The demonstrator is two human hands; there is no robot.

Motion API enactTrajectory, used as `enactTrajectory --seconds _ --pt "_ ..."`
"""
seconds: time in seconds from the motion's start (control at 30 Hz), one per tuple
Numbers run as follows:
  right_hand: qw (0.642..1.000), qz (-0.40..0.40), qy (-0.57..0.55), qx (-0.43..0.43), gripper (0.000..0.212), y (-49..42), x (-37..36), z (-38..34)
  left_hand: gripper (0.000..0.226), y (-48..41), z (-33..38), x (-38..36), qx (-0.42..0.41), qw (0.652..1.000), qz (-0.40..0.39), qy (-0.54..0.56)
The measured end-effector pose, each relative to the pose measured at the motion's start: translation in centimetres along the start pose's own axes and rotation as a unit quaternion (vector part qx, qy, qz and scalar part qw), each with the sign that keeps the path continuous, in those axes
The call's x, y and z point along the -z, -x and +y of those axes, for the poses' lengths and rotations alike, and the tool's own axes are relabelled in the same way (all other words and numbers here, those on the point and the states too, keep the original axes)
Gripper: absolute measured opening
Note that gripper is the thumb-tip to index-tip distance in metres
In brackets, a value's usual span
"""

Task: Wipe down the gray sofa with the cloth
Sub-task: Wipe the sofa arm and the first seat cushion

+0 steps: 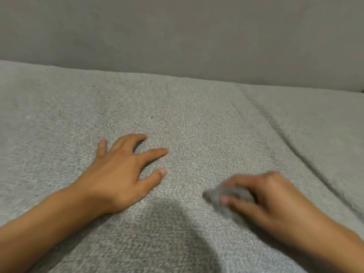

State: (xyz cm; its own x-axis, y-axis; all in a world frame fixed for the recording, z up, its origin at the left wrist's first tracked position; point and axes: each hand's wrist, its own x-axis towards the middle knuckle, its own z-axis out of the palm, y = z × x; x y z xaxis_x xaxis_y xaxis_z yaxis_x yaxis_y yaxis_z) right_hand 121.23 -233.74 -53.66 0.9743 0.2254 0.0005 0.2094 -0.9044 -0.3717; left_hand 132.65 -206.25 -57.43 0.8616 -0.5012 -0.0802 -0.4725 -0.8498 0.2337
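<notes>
The gray sofa seat point(197, 107) fills most of the view, a woven light-gray fabric. My left hand point(122, 170) lies flat on the seat cushion at centre left, fingers spread, holding nothing. My right hand point(269, 201) is at lower right, blurred, its fingers closed over a small bunched gray cloth point(218, 196) pressed against the cushion. Part of the cloth sticks out to the left of my fingers; the remainder is hidden under my palm.
The sofa backrest point(177, 36) rises behind the seat, a darker gray. A seam point(285, 131) between two seat cushions runs diagonally on the right. Small dark specks point(151, 116) sit on the fabric beyond my left hand. A shadow point(167, 223) falls between my arms.
</notes>
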Motion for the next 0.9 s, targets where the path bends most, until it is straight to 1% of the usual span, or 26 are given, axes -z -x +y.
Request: enactTrajectory --seconds 0.07,0.13,0.17,0.2,0.27,0.3,0.33,0.37,0.43,0.47,0.53,0.57,0.6,0.67,0.7,0.73,0.83,0.87,0.9 --pt "0.993 0.095 0.071 -0.014 0.022 -3.1 0.4 1.9 0.080 0.0 0.0 0.1 0.000 1.000 0.003 0.001" --pt "0.983 0.137 0.115 -0.037 0.019 -6.3 0.6 3.4 0.079 -0.2 0.0 0.2 0.004 1.000 0.011 0.007" --pt "0.984 0.135 0.110 -0.040 0.018 -7.4 0.7 3.6 0.079 -0.3 0.1 0.2 0.006 1.000 0.014 0.008" --pt "0.990 0.119 0.075 -0.033 0.018 -7.9 0.7 3.3 0.078 -0.5 0.2 0.2 0.007 1.000 0.017 0.005" --pt "0.998 0.048 -0.032 0.004 0.017 -7.6 0.4 1.8 0.078 -1.0 0.3 0.2 0.011 1.000 0.027 -0.002" --pt "0.998 0.008 -0.052 0.018 0.017 -7.3 0.2 1.0 0.077 -1.4 0.4 0.2 0.012 0.999 0.030 -0.007" --pt "0.999 -0.004 -0.033 0.027 0.018 -7.4 -0.1 0.9 0.077 -1.8 0.6 0.2 0.014 0.999 0.033 -0.013" --pt "0.999 0.011 0.013 0.028 0.019 -8.0 -0.3 1.2 0.076 -2.3 0.7 0.2 0.016 0.999 0.036 -0.017" --pt "0.992 0.090 0.093 0.000 0.018 -10.5 -0.3 2.9 0.070 -3.3 1.1 0.3 0.020 0.999 0.042 -0.020" --pt "0.986 0.125 0.110 -0.026 0.017 -12.1 -0.1 4.0 0.067 -3.8 1.2 0.3 0.021 0.998 0.047 -0.020" --pt "0.975 0.167 0.128 -0.076 0.017 -14.7 0.2 5.4 0.065 -4.7 1.5 0.3 0.023 0.998 0.050 -0.015" --pt "0.975 0.167 0.121 -0.082 0.016 -15.6 0.1 5.6 0.065 -5.0 1.5 0.3 0.023 0.998 0.051 -0.014" --pt "0.981 0.151 0.094 -0.072 0.016 -16.0 0.1 5.4 0.065 -5.3 1.5 0.3 0.025 0.998 0.052 -0.013" --pt "0.995 0.096 0.029 -0.018 0.016 -16.0 0.0 4.5 0.065 -6.1 1.3 0.5 0.030 0.998 0.054 -0.013" --pt "0.997 0.070 0.018 -0.002 0.017 -16.1 0.0 4.3 0.065 -6.7 1.1 0.6 0.035 0.998 0.057 -0.011" --pt "0.997 0.068 0.029 -0.007 0.017 -16.5 0.0 4.6 0.065 -7.2 1.0 0.7 0.041 0.997 0.058 -0.010" --pt "0.980 0.157 0.089 -0.079 0.019 -19.1 0.5 6.8 0.065 -8.6 0.9 0.8 0.054 0.997 0.053 -0.012" --pt "0.977 0.176 0.083 -0.092 0.020 -19.8 0.6 7.4 0.065 -8.9 0.8 0.8 0.055 0.997 0.051 -0.011" --pt "0.979 0.174 0.063 -0.089 0.020 -20.2 0.7 7.6 0.066 -9.2 0.8 0.8 0.056 0.997 0.050 -0.010"
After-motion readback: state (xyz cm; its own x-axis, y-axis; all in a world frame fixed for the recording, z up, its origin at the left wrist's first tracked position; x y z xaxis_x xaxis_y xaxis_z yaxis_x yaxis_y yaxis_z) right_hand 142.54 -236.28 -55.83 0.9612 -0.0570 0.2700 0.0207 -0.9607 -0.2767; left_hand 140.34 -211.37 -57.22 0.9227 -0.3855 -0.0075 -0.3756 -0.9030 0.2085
